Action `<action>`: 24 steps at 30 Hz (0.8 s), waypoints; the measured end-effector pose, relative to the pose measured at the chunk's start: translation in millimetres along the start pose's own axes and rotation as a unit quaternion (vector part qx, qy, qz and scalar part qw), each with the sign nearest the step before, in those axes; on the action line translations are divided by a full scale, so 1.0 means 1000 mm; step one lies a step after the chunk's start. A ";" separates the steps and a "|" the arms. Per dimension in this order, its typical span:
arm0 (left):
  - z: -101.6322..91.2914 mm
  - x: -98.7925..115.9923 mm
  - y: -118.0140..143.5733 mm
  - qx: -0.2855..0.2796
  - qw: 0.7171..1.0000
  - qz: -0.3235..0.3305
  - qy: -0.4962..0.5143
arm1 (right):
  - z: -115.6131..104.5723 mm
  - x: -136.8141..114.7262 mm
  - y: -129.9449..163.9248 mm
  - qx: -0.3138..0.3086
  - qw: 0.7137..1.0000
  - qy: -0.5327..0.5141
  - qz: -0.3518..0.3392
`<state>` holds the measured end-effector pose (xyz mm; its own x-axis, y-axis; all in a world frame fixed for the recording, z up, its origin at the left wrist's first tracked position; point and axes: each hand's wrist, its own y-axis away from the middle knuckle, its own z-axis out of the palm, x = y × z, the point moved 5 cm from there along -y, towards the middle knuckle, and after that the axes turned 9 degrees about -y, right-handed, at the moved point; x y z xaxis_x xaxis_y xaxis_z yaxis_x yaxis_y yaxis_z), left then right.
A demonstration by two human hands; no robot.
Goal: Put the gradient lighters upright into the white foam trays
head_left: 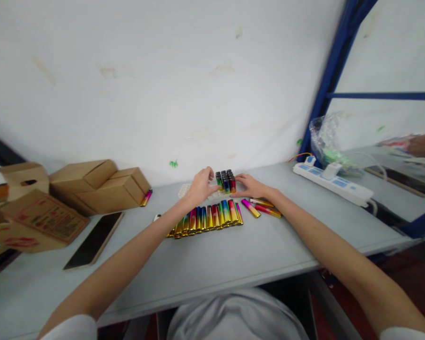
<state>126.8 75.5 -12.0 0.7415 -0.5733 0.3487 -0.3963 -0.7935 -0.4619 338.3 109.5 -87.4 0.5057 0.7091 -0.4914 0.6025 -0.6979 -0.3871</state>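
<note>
Ideally, the upright lighters (228, 182) are steadied evenly between the left hand (199, 185) at their nine o'clock and right hand (253, 186) at three, each grip loosely spread

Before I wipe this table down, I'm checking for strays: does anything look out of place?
Yes, mildly: one lighter lies alone by the boxes, away from the rest. Three loose lighters lie at differing angles right of the neat row.
</note>
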 end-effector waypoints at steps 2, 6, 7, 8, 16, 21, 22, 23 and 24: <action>-0.012 0.021 0.014 0.041 0.997 0.031 -0.058 | 0.000 0.001 0.000 0.006 1.000 -0.002 -0.002; -0.004 0.078 0.042 -0.040 0.989 0.088 -0.116 | 0.002 0.008 0.000 0.007 1.000 0.000 -0.014; 0.002 0.091 0.047 -0.060 0.985 0.099 -0.127 | 0.002 0.011 -0.001 0.005 1.000 -0.001 -0.017; 0.008 0.102 0.050 -0.074 0.982 0.110 -0.133 | 0.003 0.013 -0.001 0.001 1.000 -0.002 -0.020; 0.061 0.131 0.052 -0.131 0.949 0.141 -0.252 | 0.004 0.019 -0.002 0.002 1.000 0.000 -0.010; 0.070 0.128 0.049 -0.129 0.948 0.137 -0.256 | 0.007 0.024 -0.005 -0.009 1.000 -0.006 -0.011; 0.070 0.127 0.048 -0.132 0.950 0.135 -0.249 | 0.007 0.025 -0.005 -0.012 1.000 -0.007 -0.010; 0.071 0.126 0.046 -0.137 0.952 0.134 -0.239 | 0.008 0.027 -0.006 -0.013 1.000 -0.008 -0.010; 0.071 0.125 0.044 -0.142 0.955 0.133 -0.225 | 0.008 0.028 -0.006 -0.011 1.000 -0.008 -0.011</action>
<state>240.9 -16.3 -46.9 0.7257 -0.6679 -0.1650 -0.6871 -0.6912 -0.2240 343.9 132.8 -105.3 0.4811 0.7229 -0.4959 0.6273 -0.6791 -0.3813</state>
